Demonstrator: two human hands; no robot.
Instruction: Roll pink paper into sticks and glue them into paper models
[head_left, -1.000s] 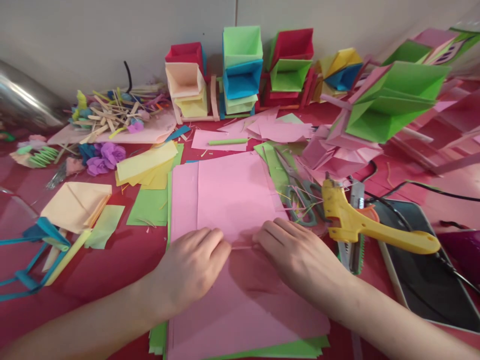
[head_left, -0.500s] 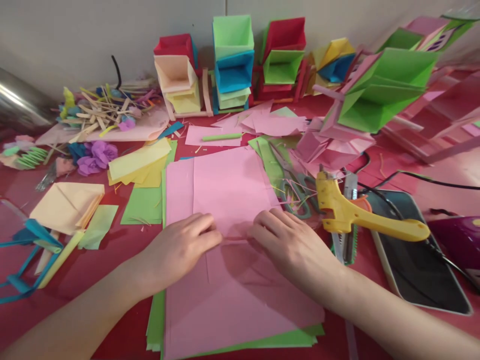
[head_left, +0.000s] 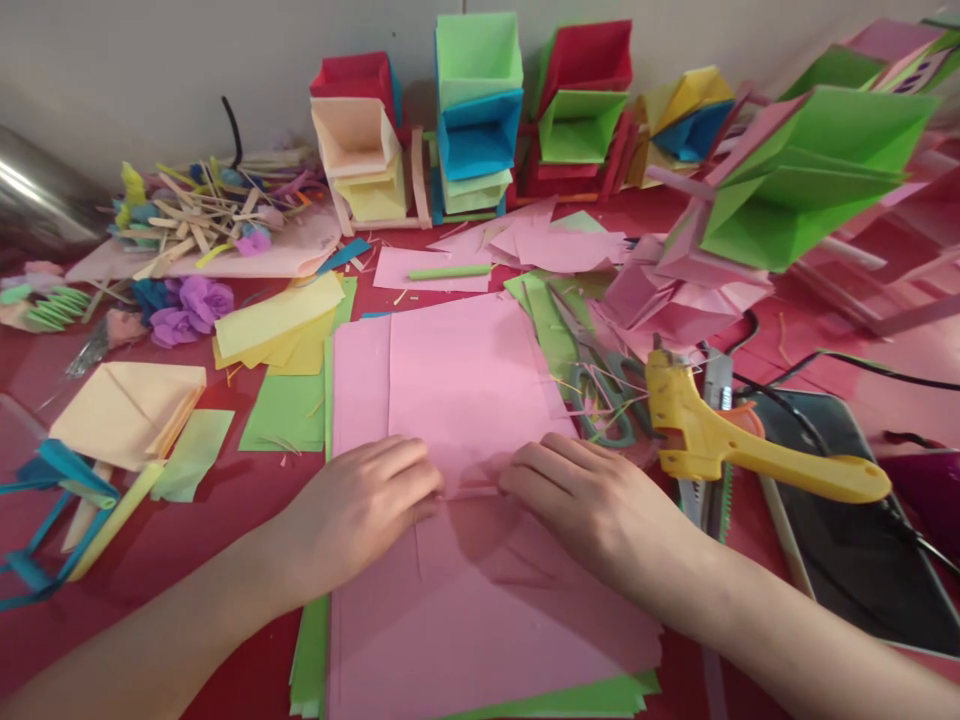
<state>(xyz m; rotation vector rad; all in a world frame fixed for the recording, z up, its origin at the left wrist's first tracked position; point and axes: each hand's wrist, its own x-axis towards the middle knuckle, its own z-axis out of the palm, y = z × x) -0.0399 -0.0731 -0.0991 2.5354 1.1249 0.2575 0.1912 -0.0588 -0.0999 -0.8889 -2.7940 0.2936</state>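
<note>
A pink paper sheet (head_left: 465, 380) lies on a stack of pink and green sheets in front of me. Its near edge is curled into a thin roll (head_left: 469, 488). My left hand (head_left: 360, 510) and my right hand (head_left: 592, 505) rest palm-down on either end of that roll, fingertips pressed against it from both sides. Both hands have their fingers curled onto the rolled edge. Part of the roll is hidden under the fingers.
A yellow glue gun (head_left: 720, 445) and green-handled scissors (head_left: 600, 395) lie right of the sheet, beside a dark tablet (head_left: 847, 520). Folded paper boxes (head_left: 480, 120) line the back wall. Wooden sticks (head_left: 195, 215), purple paper flowers (head_left: 191, 305) and yellow sheets (head_left: 277, 330) lie left.
The hands have pushed the paper's near edge a little farther away and the roll has grown slightly thicker. The view shifted a bit.
</note>
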